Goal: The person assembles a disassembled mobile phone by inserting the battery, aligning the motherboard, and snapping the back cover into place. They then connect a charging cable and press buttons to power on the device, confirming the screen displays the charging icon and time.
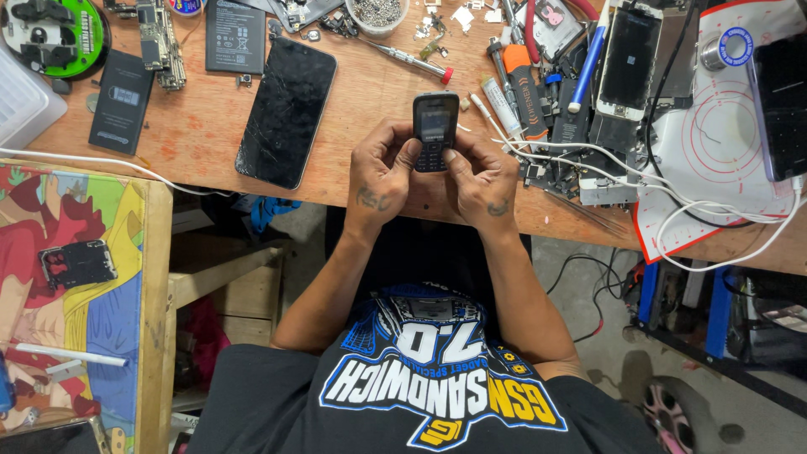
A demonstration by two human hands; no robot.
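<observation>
The person wears a black T-shirt with short sleeves and a large printed graphic in blue, white and yellow. Both forearms are bare, and small dark tattoos mark the left hand and right hand.

Both forearms reached forward from the torso and converged over the near edge of the worn wooden workbench. The left hand and the right hand sat close together, knuckles up, fingers curled inward and thumbs pressed toward each other. Both wrists were bent slightly, elbows tucked near the body.
</observation>
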